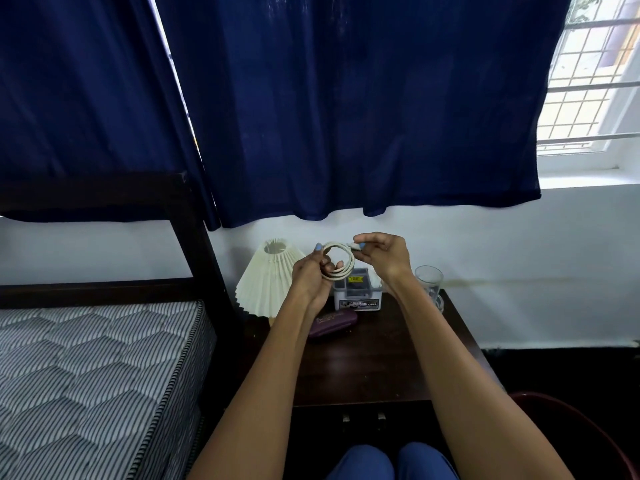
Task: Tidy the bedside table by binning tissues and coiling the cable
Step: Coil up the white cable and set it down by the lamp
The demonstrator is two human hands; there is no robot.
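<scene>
- Head view: left hand (311,275) fingers grip the coiled cable (341,263); right hand (382,254) pinches its loose end.
- Coil held above the bedside table (381,358), no tissues visible.
- Coiling nearly finished; next, likely tuck the end and set it down.

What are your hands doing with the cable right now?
Left hand holds the coiled white cable. Right hand pinches its loose end. No tissues visible on bedside table. Nothing blocking.

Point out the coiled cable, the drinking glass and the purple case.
coiled cable (341,268): head view, lower right arc of the loops.
drinking glass (428,279): head view, its clear side wall.
purple case (334,323): head view, middle of lid.
</scene>
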